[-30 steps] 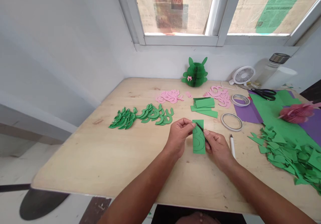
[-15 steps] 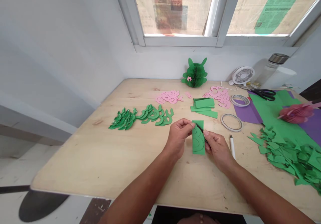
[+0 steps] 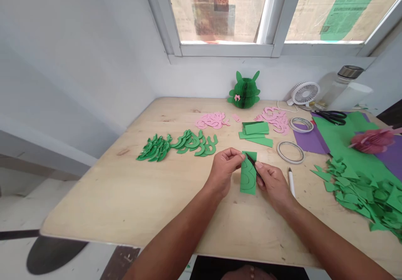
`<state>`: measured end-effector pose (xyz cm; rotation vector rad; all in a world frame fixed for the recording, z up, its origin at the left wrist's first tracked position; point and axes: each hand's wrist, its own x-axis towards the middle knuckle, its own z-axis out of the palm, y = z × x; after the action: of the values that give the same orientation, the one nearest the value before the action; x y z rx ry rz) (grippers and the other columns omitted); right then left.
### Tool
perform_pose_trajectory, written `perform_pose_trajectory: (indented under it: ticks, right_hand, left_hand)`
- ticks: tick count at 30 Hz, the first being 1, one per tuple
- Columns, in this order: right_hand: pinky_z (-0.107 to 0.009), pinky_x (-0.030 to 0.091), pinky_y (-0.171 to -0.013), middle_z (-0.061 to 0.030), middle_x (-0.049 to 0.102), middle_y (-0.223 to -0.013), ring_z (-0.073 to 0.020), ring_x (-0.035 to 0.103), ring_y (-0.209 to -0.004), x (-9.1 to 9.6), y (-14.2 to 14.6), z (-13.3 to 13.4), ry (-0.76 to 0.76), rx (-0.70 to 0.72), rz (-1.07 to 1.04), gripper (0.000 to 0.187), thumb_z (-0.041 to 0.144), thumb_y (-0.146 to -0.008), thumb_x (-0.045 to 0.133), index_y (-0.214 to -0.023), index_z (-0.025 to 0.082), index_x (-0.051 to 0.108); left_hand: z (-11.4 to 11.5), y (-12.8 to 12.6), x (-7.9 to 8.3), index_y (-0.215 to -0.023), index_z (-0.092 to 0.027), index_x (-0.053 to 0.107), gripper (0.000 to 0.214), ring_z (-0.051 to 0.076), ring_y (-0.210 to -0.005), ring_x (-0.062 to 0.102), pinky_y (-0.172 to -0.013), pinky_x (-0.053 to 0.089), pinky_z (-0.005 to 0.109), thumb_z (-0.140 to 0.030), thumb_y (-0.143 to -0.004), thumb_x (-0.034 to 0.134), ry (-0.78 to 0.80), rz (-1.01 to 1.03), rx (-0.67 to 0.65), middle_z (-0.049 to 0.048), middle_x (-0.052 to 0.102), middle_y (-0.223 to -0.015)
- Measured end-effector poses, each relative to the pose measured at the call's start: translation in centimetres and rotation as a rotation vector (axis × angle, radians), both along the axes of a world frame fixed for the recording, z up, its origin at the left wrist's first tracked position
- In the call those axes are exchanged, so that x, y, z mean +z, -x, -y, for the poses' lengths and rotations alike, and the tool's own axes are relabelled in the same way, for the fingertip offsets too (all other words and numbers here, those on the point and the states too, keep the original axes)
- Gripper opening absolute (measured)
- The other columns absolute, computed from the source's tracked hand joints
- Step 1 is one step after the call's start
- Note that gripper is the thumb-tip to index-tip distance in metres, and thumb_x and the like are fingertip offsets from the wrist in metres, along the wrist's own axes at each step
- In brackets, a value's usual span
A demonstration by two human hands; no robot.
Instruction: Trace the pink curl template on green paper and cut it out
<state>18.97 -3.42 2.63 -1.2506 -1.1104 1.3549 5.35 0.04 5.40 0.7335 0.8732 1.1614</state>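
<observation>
A green paper strip (image 3: pixel 248 178) with curved lines drawn on it lies on the wooden table (image 3: pixel 157 192) in front of me. My left hand (image 3: pixel 223 170) pinches its upper left edge with closed fingers. My right hand (image 3: pixel 272 182) is closed on a thin black pen (image 3: pixel 252 163) whose tip touches the top of the strip. A white pen (image 3: pixel 291 181) lies just right of my right hand.
Green cut-out curves (image 3: pixel 177 144) lie to the left, pink cut-outs (image 3: pixel 212 120) and a stack of green strips (image 3: pixel 256 133) beyond. Two tape rolls (image 3: pixel 290 152), scissors (image 3: pixel 332 116), a small fan (image 3: pixel 304 93), a green paper figure (image 3: pixel 244 90) and green scraps (image 3: pixel 364 190) fill the right side.
The strip's lower end has shifted slightly left and the strip tilted a little; both hands stay in place on it.
</observation>
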Motion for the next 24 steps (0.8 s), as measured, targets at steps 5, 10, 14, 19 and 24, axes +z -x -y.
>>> perform_pose_trajectory:
  ticks: [5,10,14,19,24]
  right_hand:
    - [-0.028,0.012,-0.045,0.0068,0.03,-0.044,-0.0075,0.021,-0.043,0.0,-0.04,-0.01,-0.007,0.001,0.02,0.049,0.053,-0.085,0.052,-0.051,0.019,0.04]
    - [-0.027,0.012,-0.045,0.0068,0.03,-0.043,-0.0072,0.021,-0.042,-0.07,-0.1,0.06,-0.008,-0.009,0.021,0.05,0.053,-0.084,0.053,-0.05,0.019,0.039]
    - [-0.027,0.012,-0.044,0.0067,0.03,-0.043,-0.0074,0.021,-0.042,-0.1,-0.14,0.11,-0.002,-0.007,0.026,0.05,0.054,-0.084,0.053,-0.051,0.019,0.039]
    - [-0.027,0.013,-0.044,0.0063,0.031,-0.043,-0.0082,0.022,-0.042,-0.09,-0.1,0.05,0.0,-0.007,0.034,0.049,0.056,-0.083,0.052,-0.052,0.02,0.04]
    - [-0.027,0.014,-0.045,0.0063,0.031,-0.043,-0.008,0.022,-0.042,0.09,-0.06,0.03,-0.004,-0.017,0.058,0.05,0.056,-0.083,0.053,-0.05,0.02,0.039]
  left_hand:
    - [0.0,0.06,0.03,-0.059,-0.015,0.056,0.023,0.009,-0.055,0.05,-0.061,0.043,0.026,-0.027,-0.057,0.075,0.0,0.004,-0.004,-0.0018,0.056,-0.058]
    - [0.01,0.03,0.03,-0.06,-0.015,0.055,0.024,0.009,-0.054,0.05,-0.061,0.043,0.026,-0.028,-0.056,0.076,0.003,0.003,-0.003,-0.0021,0.056,-0.058]
    - [0.0,0.03,-0.03,-0.06,-0.015,0.055,0.023,0.009,-0.055,0.05,-0.061,0.043,0.025,-0.027,-0.057,0.075,0.004,0.004,-0.003,-0.0021,0.056,-0.058]
    - [0.0,0.02,-0.04,-0.06,-0.015,0.055,0.023,0.009,-0.055,0.05,-0.061,0.044,0.025,-0.027,-0.057,0.075,0.005,0.001,-0.001,-0.0017,0.057,-0.058]
    - [0.03,-0.01,0.04,-0.06,-0.015,0.055,0.023,0.009,-0.055,0.05,-0.061,0.044,0.026,-0.026,-0.057,0.075,0.006,0.002,0.001,-0.002,0.056,-0.057]
